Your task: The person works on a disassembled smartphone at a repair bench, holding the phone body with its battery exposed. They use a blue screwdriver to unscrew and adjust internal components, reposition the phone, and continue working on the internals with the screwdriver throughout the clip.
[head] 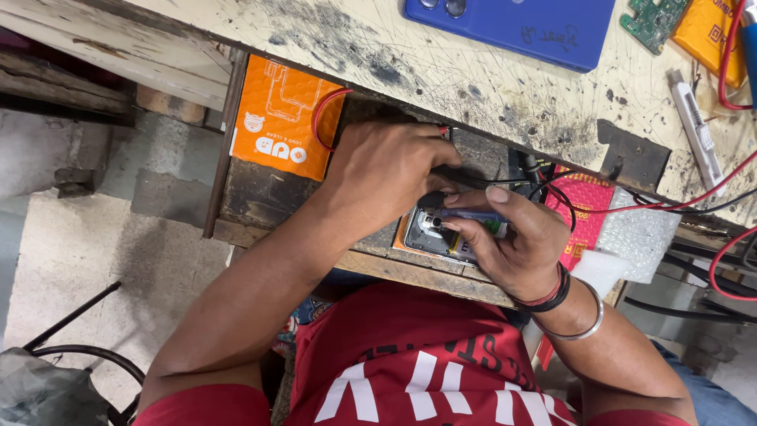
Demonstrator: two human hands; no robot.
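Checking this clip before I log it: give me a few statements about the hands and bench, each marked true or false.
1. Both hands meet over an opened phone with its back cover off. True.
2. The right hand wears a metal bangle and dark bands at the wrist. True.
3. The blue phone lies in the left hand. False: it lies face down on the scratched bench top, apart from both hands.
4. The orange box sits right of the hands. False: it sits left of them.
5. Red wires cross the bench at the right. True.
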